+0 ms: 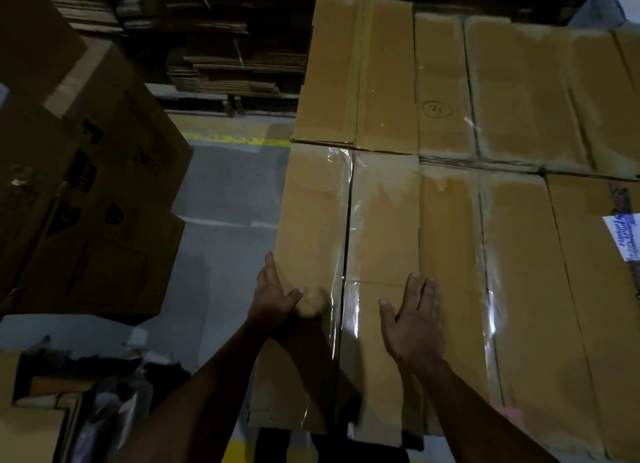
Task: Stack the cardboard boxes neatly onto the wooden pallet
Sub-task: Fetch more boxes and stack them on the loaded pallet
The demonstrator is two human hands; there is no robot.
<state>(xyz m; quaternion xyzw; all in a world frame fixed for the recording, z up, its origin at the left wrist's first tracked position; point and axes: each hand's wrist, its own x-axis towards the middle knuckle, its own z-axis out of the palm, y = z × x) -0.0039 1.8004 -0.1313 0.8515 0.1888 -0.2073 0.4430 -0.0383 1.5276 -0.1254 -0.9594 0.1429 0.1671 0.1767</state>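
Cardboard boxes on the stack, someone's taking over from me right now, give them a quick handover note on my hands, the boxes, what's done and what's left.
Left hand: fingers along the left side edge of the near-left box, thumb on top, steadying it.
Right hand: flat and open on that same box's top.
Boxes: a level layer of taped boxes fills the right of the view, including a far box marked with a circled number. The pallet itself is hidden beneath.
Done: near-left box looks seated, close against its neighbours.
Left: more boxes stand across the aisle on the left, probably still to be stacked.
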